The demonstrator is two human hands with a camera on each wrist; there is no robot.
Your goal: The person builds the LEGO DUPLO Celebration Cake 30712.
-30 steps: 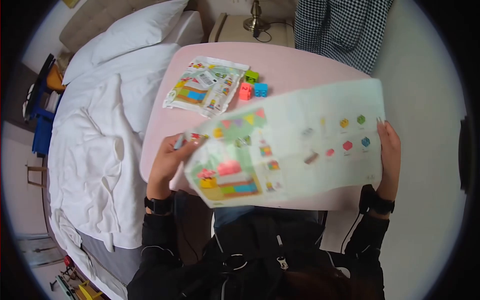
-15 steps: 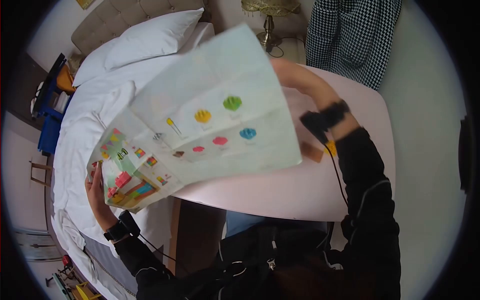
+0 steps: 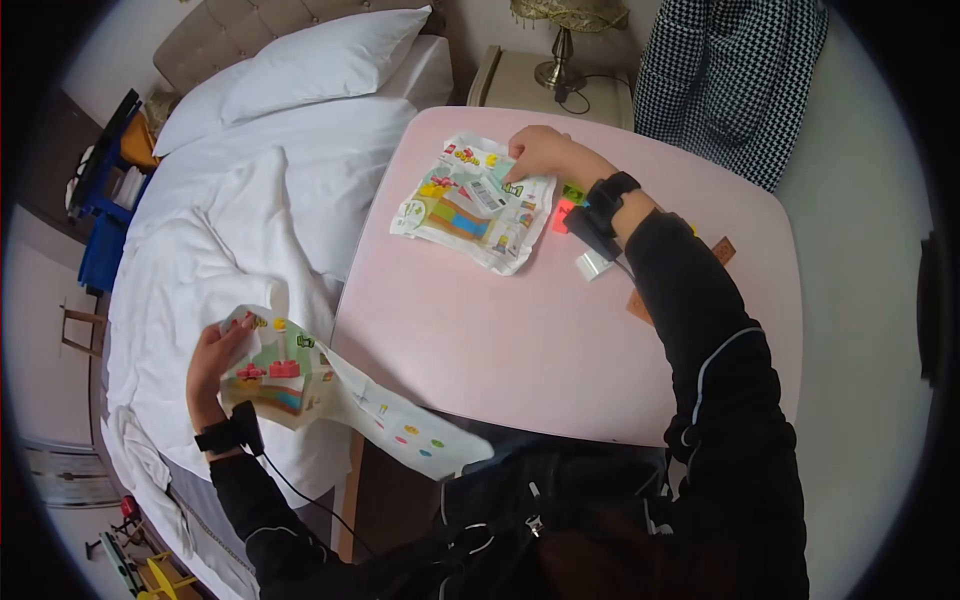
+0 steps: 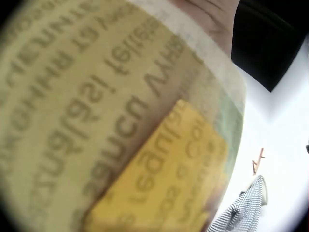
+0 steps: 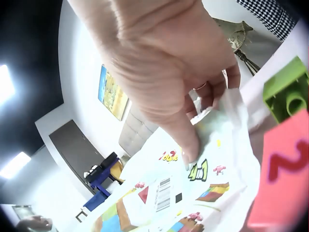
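Blocks (image 3: 562, 217) sit partly hidden by the right forearm (image 3: 668, 252) on a pink bench (image 3: 480, 340), where the right grip (image 3: 548, 153) pinches a packet (image 3: 455, 212) by its edge; the left grip (image 3: 213, 362) clasps a printed sheet (image 3: 395, 420).

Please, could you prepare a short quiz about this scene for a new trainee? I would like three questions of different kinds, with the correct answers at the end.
1. What does the left hand hold?
a) a pillow
b) a printed sheet
c) a lamp

2. True or false: the right hand pinches the white packet that lies on the pink table.

3. Fill in the missing number: the red block beside the green block bears the number ___.

Key: 1. b; 2. true; 3. 2
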